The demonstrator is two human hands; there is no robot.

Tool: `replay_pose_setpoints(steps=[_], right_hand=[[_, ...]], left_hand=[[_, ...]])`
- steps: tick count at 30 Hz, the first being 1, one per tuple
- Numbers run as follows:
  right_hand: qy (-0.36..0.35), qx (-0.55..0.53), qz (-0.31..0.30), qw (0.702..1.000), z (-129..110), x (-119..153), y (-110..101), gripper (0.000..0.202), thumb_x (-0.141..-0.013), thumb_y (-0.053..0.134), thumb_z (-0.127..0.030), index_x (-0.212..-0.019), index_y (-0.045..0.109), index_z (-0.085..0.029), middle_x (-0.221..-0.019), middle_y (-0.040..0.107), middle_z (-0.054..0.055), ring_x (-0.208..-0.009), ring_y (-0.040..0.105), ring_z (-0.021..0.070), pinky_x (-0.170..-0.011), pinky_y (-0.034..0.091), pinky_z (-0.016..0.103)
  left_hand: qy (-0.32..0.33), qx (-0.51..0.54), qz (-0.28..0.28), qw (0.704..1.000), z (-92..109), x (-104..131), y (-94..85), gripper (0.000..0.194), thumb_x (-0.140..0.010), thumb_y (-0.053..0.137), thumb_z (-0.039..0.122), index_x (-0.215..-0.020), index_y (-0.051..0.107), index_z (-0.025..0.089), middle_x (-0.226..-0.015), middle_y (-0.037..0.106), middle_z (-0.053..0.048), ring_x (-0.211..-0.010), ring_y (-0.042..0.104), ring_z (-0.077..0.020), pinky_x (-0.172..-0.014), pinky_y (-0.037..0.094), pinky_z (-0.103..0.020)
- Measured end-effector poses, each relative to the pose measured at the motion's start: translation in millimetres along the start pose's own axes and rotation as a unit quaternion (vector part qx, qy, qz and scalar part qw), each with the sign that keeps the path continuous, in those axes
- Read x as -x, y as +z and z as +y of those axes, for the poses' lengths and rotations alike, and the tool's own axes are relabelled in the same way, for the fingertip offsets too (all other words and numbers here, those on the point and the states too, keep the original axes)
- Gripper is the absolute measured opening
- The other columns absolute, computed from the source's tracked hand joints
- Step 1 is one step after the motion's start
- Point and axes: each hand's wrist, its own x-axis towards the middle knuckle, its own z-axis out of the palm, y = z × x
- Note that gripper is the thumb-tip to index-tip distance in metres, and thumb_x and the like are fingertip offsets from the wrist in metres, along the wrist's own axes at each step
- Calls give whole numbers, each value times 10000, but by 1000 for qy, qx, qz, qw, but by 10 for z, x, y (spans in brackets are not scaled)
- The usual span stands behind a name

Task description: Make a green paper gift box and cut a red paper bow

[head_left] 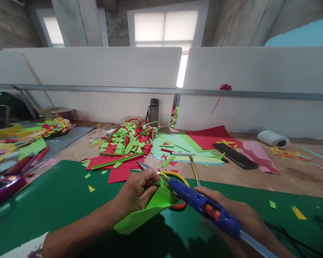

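Near the front edge of the counter (307, 181), pinching light-green paper (149, 213) in the left fingers (150, 175), gripping a blue glue gun (196, 200) with the right fingers (207, 192); best to stay clear of the nozzle (165, 178).

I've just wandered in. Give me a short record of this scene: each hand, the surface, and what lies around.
Left hand: holds green paper
Right hand: holds a blue glue gun
Gun tip: close to the paper; contact is unclear
Surface: green mat on a brown table
Just beyond the hands: scissors with yellow and red handles
Farther back: a heap of green and red paper pieces; a dark bottle
Right side: a black phone
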Motion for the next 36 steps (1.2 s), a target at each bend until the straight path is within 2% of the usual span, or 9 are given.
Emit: replay_pose_setpoints(steps=[6, 10, 20, 24, 27, 28, 30, 33, 36], right_hand=[[-24, -35, -82, 996, 96, -5, -94, 578, -802, 600, -320, -1319, 354, -405, -1055, 707, -20, -784, 717, 248, -649, 598, 297], [-21, -51, -63, 997, 113, 24, -68, 632, -778, 642, -368, -1337, 348, -406, -1083, 698, -21, -809, 712, 254, -675, 597, 303], [-17, -48, -65, 997, 158, 41, -59, 550, -801, 623, -268, -1297, 403, -350, -1060, 702, -2, -820, 711, 216, -714, 573, 248], [-49, 6, -68, 996, 219, -14, -76, 528, -825, 570, -228, -1309, 374, -314, -1069, 685, 28, -868, 694, 217, -750, 558, 263], [-69, 99, -31, 992, 338, -116, -124, 463, -863, 459, -208, -1317, 394, -276, -1171, 613, 89, -1002, 636, 248, -753, 547, 307], [-64, 146, -15, 987, 393, -157, -146, 448, -875, 413, -206, -1321, 410, -252, -1213, 575, 123, -1036, 614, 269, -727, 546, 329], [-39, 250, -15, 967, 514, -233, -191, 457, -875, 399, -206, -1330, 435, -196, -1133, 607, 167, -968, 629, 302, -679, 534, 372], [41, 349, -86, 932, 673, -317, -225, 510, -854, 443, -177, -1360, 409, -127, -953, 696, 168, -834, 664, 326, -617, 508, 384], [156, 354, -170, 906, 763, -354, -205, 592, -809, 535, -195, -1377, 387, -120, -911, 720, 160, -799, 671, 345, -616, 486, 385]], left_hand=[[-1, -2, 9, 1000, -18, 0, 8, 36, -781, 454, 205, -760, 446, 178, -537, 357, 64, -475, 316, -81, -461, 249, -194], [-2, 6, 1, 1000, 7, -1, 13, 44, -784, 448, 213, -758, 442, 177, -541, 389, 57, -471, 331, -81, -457, 255, -192], [-33, 27, 18, 999, 45, -7, 0, 93, -776, 469, 264, -770, 446, 173, -594, 421, 33, -512, 381, -91, -475, 294, -194], [-45, 60, 16, 997, 48, -6, 15, 98, -770, 483, 262, -774, 447, 171, -628, 451, 25, -526, 398, -86, -479, 307, -189], [-50, 56, 27, 997, 50, -7, 20, 86, -763, 495, 251, -775, 463, 172, -631, 466, 23, -541, 424, -91, -486, 324, -188], [-50, 53, 33, 997, 53, -7, 20, 86, -761, 496, 251, -776, 469, 171, -627, 473, 22, -542, 432, -92, -487, 328, -189], [-48, 57, 34, 997, 58, -4, 17, 98, -761, 504, 261, -775, 471, 169, -616, 493, 20, -527, 442, -91, -480, 330, -188], [-24, 76, 31, 996, 57, 8, 6, 119, -777, 510, 280, -776, 465, 169, -607, 529, 14, -497, 449, -83, -468, 331, -186], [14, 55, 33, 998, 47, 30, -7, 106, -800, 504, 268, -777, 471, 170, -579, 534, 19, -474, 447, -81, -458, 326, -187]])
